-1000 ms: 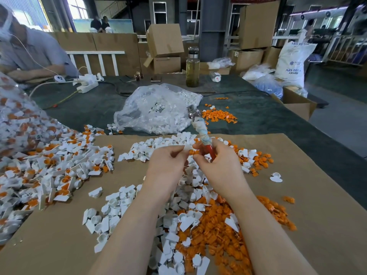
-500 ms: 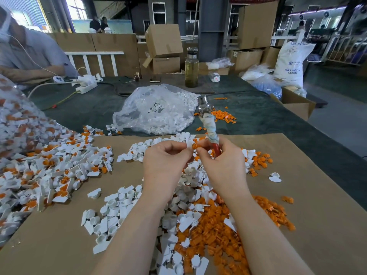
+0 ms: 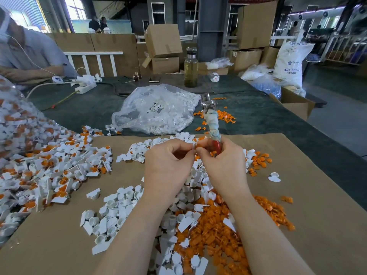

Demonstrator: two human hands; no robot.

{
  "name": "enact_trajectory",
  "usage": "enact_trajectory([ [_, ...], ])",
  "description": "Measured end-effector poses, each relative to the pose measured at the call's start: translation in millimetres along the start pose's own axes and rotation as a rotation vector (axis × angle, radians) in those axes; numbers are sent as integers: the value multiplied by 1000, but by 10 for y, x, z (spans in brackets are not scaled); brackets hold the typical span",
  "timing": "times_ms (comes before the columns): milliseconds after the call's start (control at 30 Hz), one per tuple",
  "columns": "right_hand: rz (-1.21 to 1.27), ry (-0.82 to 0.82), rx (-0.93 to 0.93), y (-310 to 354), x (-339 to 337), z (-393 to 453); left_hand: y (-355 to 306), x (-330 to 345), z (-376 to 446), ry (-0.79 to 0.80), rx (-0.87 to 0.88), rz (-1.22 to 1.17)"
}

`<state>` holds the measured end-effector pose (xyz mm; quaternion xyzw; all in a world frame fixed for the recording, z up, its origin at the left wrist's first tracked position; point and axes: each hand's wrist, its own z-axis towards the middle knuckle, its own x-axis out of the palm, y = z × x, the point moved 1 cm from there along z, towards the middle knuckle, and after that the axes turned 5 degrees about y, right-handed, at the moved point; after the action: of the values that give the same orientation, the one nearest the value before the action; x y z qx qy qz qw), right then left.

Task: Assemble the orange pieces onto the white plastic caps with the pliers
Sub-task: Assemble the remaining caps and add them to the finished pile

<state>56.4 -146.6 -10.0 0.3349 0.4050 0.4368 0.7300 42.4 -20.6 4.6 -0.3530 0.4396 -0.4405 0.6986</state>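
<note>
The two hands meet in the middle, just above the far end of the loose pile. The left hand (image 3: 168,165) has its fingers curled and pinches a small white cap (image 3: 193,145) at its fingertips. The right hand (image 3: 222,163) touches it from the right, and its fingertips pinch what looks like an orange piece (image 3: 198,149) right against the cap. The right hand also grips the red handle of the pliers (image 3: 212,124). The pliers stand up and lean away, so the metal tip points to the far side, away from the cap. I think the pliers must turn down toward the cap before they can squeeze it. The right hand is the one nearer to the tool. Below the hands lie loose white caps (image 3: 119,215) and orange pieces (image 3: 218,225) on brown paper (image 3: 317,215). To the left is a heap of caps with orange in them (image 3: 49,175). Farther away sits a clear bag (image 3: 156,112) full of white caps.
</note>
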Motion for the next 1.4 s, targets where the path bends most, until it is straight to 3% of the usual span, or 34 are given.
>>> enact_trajectory([
  [433, 1, 129, -13, 62, 1, -11, 101, 26, 41, -69, -111, -13],
  [533, 71, 201, 65, 65, 5, -11, 120, -4, 50, -94, -120, -32],
  [633, 186, 329, 170, 49, -39, -24, 118, -45, 64, -115, -168, -157],
  [1000, 35, 629, 280, 48, -152, -49, 39, -139, 99, -186, -233, -660],
  [1233, 13, 741, 285, 20, -145, -65, 92, -181, 130, -205, -202, -640],
  [1400, -58, 720, 245, 63, -107, -69, 112, -194, 142, -205, -188, -602],
])
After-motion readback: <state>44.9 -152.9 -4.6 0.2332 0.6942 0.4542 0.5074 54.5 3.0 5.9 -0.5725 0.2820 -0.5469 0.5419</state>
